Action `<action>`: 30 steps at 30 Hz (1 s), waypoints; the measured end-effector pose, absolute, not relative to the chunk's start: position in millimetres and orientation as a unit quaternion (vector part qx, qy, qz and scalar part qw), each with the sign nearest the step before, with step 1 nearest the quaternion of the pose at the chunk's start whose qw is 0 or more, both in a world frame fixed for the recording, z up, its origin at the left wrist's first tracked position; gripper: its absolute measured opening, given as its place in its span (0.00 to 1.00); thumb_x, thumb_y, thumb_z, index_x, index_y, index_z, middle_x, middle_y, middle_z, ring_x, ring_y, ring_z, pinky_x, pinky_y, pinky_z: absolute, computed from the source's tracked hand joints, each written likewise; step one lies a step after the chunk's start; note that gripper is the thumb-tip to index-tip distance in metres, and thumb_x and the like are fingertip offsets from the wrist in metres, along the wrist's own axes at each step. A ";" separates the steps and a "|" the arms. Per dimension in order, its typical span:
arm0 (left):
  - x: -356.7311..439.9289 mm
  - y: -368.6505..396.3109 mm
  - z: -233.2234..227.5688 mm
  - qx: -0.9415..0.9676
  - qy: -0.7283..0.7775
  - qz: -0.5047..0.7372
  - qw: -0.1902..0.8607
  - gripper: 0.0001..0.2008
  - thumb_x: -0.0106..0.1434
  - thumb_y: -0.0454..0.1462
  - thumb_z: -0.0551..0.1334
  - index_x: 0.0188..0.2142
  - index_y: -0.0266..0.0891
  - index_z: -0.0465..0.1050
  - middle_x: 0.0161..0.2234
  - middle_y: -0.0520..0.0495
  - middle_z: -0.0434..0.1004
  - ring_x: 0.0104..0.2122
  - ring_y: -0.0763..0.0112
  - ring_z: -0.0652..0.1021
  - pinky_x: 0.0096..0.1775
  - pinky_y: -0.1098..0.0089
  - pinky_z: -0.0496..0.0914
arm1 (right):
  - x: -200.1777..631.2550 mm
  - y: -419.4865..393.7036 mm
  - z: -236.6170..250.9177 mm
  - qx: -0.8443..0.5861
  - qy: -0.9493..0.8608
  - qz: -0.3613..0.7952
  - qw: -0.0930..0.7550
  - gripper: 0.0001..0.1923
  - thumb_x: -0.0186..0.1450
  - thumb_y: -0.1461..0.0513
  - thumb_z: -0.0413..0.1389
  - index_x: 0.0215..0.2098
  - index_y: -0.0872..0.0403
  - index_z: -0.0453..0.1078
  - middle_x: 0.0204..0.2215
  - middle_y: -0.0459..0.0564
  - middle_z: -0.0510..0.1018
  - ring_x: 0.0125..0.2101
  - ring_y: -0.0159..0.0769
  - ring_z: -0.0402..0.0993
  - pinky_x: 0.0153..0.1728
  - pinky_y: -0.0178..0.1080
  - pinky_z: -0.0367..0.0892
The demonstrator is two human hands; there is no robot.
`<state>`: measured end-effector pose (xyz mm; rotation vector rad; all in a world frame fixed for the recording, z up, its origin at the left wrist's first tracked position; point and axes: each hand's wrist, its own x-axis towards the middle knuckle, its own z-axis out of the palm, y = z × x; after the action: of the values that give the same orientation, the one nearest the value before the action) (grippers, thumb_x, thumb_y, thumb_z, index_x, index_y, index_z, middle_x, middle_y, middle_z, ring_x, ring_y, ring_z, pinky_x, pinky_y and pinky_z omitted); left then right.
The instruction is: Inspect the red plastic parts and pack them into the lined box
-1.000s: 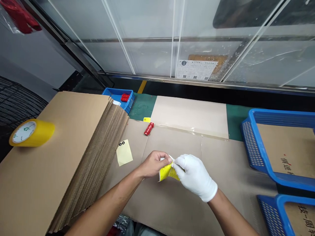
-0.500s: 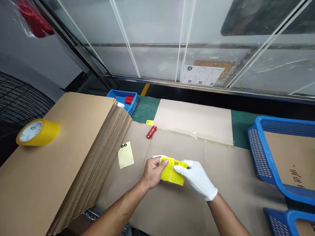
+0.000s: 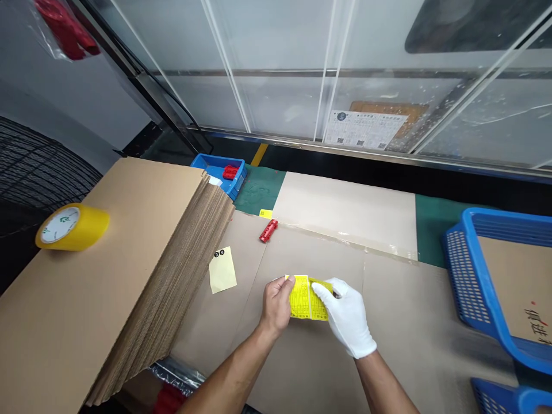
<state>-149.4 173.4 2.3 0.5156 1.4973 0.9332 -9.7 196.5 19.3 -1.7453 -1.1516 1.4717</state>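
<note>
A yellow printed label point(image 3: 307, 297) is held flat just above a large flattened cardboard sheet point(image 3: 388, 322). My bare left hand point(image 3: 276, 305) pinches its left edge. My right hand point(image 3: 345, 316), in a white glove, pinches its right edge. Whether the label touches the cardboard, I cannot tell. A pale yellow backing slip with two black dots point(image 3: 222, 268) lies to the left of my hands. A small red object point(image 3: 268, 230) lies farther back on the cardboard.
A tall stack of flat cardboard sheets point(image 3: 129, 270) fills the left, with a yellow tape roll point(image 3: 71, 227) on top. A small blue bin point(image 3: 219, 172) sits behind it. Blue baskets point(image 3: 474, 287) holding cardboard stand at the right. Glass panels run along the back.
The label was crumpled between both hands a second ago; now it is spread flat between them. The hands have moved slightly right as the view shifted.
</note>
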 end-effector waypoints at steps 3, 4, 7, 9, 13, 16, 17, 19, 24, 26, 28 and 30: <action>-147.2 175.5 3.9 0.198 0.644 0.413 0.613 0.29 0.52 0.61 0.61 0.22 0.39 0.55 0.19 0.53 0.57 0.21 0.75 0.61 0.24 0.72 0.55 | -12.2 196.8 18.2 -0.659 -0.421 0.548 0.297 0.21 0.54 0.45 0.59 0.22 0.54 0.72 0.22 0.47 0.74 0.26 0.31 0.65 0.30 0.35 0.60; -146.6 176.3 4.1 0.189 0.643 0.418 0.613 0.28 0.52 0.60 0.62 0.22 0.39 0.55 0.19 0.53 0.57 0.20 0.75 0.61 0.24 0.72 0.55 | -13.3 197.0 17.6 -0.661 -0.416 0.549 0.299 0.21 0.54 0.45 0.58 0.22 0.54 0.72 0.22 0.47 0.74 0.26 0.31 0.65 0.30 0.35 0.60; -145.5 178.7 3.1 0.166 0.646 0.431 0.608 0.28 0.51 0.59 0.63 0.22 0.39 0.55 0.19 0.54 0.56 0.20 0.76 0.60 0.24 0.72 0.54 | -17.0 197.9 16.2 -0.667 -0.407 0.544 0.306 0.20 0.54 0.45 0.58 0.22 0.54 0.71 0.21 0.46 0.72 0.25 0.30 0.64 0.29 0.34 0.60; -145.5 179.8 1.8 0.156 0.649 0.437 0.603 0.27 0.50 0.58 0.63 0.22 0.39 0.56 0.19 0.54 0.57 0.20 0.76 0.60 0.24 0.72 0.54 | -19.4 198.2 15.6 -0.670 -0.405 0.542 0.306 0.20 0.54 0.46 0.57 0.22 0.54 0.70 0.21 0.45 0.71 0.25 0.29 0.63 0.29 0.34 0.59; -145.8 180.2 0.9 0.148 0.649 0.439 0.603 0.25 0.51 0.56 0.63 0.22 0.40 0.55 0.18 0.54 0.57 0.20 0.76 0.60 0.24 0.72 0.54 | -23.6 196.3 11.6 -0.675 -0.405 0.533 0.311 0.19 0.55 0.47 0.57 0.22 0.54 0.70 0.21 0.44 0.71 0.25 0.29 0.62 0.30 0.34 0.59; -145.1 180.6 2.2 0.141 0.653 0.437 0.602 0.24 0.50 0.56 0.62 0.22 0.40 0.54 0.18 0.54 0.57 0.20 0.76 0.61 0.24 0.72 0.55 | -25.9 192.8 6.0 -0.677 -0.398 0.523 0.330 0.20 0.56 0.46 0.57 0.21 0.54 0.67 0.21 0.43 0.70 0.25 0.28 0.61 0.29 0.34 0.59; -144.9 181.1 2.6 0.139 0.655 0.437 0.601 0.24 0.50 0.55 0.62 0.22 0.40 0.54 0.18 0.54 0.58 0.20 0.76 0.61 0.24 0.72 0.55 | -26.3 191.7 4.4 -0.677 -0.393 0.524 0.337 0.21 0.56 0.45 0.57 0.21 0.54 0.66 0.20 0.43 0.69 0.25 0.28 0.61 0.29 0.33 0.59; -145.1 182.2 2.7 0.124 0.660 0.440 0.596 0.24 0.49 0.55 0.62 0.22 0.40 0.54 0.18 0.54 0.58 0.20 0.76 0.61 0.24 0.72 0.55 | -26.6 190.4 3.1 -0.676 -0.380 0.525 0.350 0.22 0.55 0.44 0.58 0.21 0.54 0.65 0.20 0.43 0.68 0.25 0.28 0.61 0.28 0.33 0.60; -150.3 185.2 0.6 0.074 0.672 0.473 0.565 0.23 0.46 0.54 0.64 0.24 0.40 0.57 0.21 0.55 0.57 0.22 0.76 0.62 0.24 0.73 0.59 | -26.5 196.1 10.4 -0.706 -0.332 0.503 0.371 0.22 0.54 0.44 0.59 0.24 0.54 0.69 0.22 0.45 0.71 0.26 0.29 0.64 0.28 0.33 0.63; -154.0 188.1 -0.7 0.082 0.668 0.478 0.564 0.23 0.46 0.55 0.64 0.26 0.39 0.60 0.22 0.54 0.61 0.23 0.75 0.66 0.26 0.72 0.62 | -25.4 200.9 14.3 -0.706 -0.314 0.516 0.371 0.22 0.52 0.44 0.60 0.27 0.54 0.71 0.24 0.46 0.74 0.27 0.31 0.67 0.29 0.33 0.64; -160.3 192.4 -2.4 0.063 0.677 0.495 0.540 0.25 0.46 0.56 0.64 0.29 0.38 0.63 0.25 0.52 0.66 0.26 0.72 0.70 0.29 0.71 0.65 | -20.4 206.3 16.9 -0.721 -0.293 0.499 0.381 0.25 0.49 0.43 0.61 0.31 0.55 0.73 0.29 0.49 0.77 0.30 0.34 0.70 0.31 0.34 0.66; -171.3 195.5 -4.7 0.012 0.703 0.523 0.481 0.26 0.45 0.56 0.64 0.32 0.38 0.64 0.28 0.50 0.71 0.27 0.70 0.73 0.30 0.71 0.67 | -10.8 213.1 17.4 -0.768 -0.261 0.439 0.385 0.27 0.48 0.42 0.60 0.33 0.56 0.73 0.29 0.51 0.78 0.31 0.37 0.71 0.31 0.35 0.66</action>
<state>-171.3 195.5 -4.7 0.0283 1.7148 1.2749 -10.8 213.1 17.4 -1.9572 -0.6656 1.1177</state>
